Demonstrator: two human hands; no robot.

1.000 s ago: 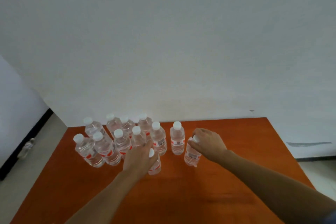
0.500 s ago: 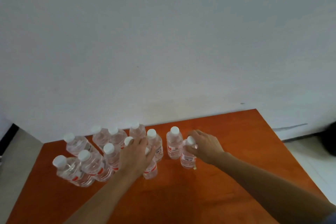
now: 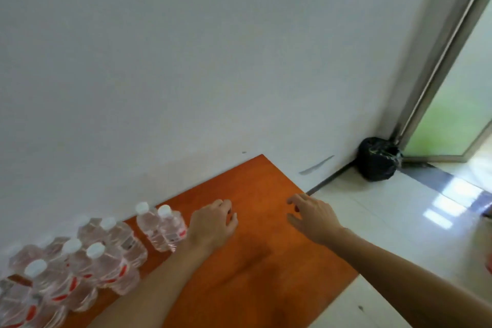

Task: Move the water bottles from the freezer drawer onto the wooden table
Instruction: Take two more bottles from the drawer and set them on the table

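1. The desk (image 3: 253,261) had an orange-brown top. Its far edge ran along a white wall (image 3: 186,61).
2. The water bottles (image 3: 106,266) stood upright in a tight cluster on the desk's left part. They were clear, with white caps and red-marked labels, and those at the desk's near-left corner were blurred.
3. A pair of bottles (image 3: 170,229) stood a little apart from the cluster, close to the desk's far edge and nearest the desk's middle.
4. The left hand (image 3: 213,225) was over the desk's middle, just to the right of that pair. Its fingers were loosely curled and held nothing. Whether the wrist touched the closest bottle could not be told.
5. The right hand (image 3: 314,217) was over the desk's right edge, well apart from every bottle. Its fingers were relaxed and slightly spread, and it was empty too.
6. Neither hand held a bottle, and all the bottles in view lay to the left of both hands on the desk.
7. Beyond the desk's right edge lay a pale tiled floor (image 3: 386,221).
8. A black bag (image 3: 376,158) sat on that floor in the corner past the desk's far-right corner, at the foot of a metal door frame (image 3: 447,61).
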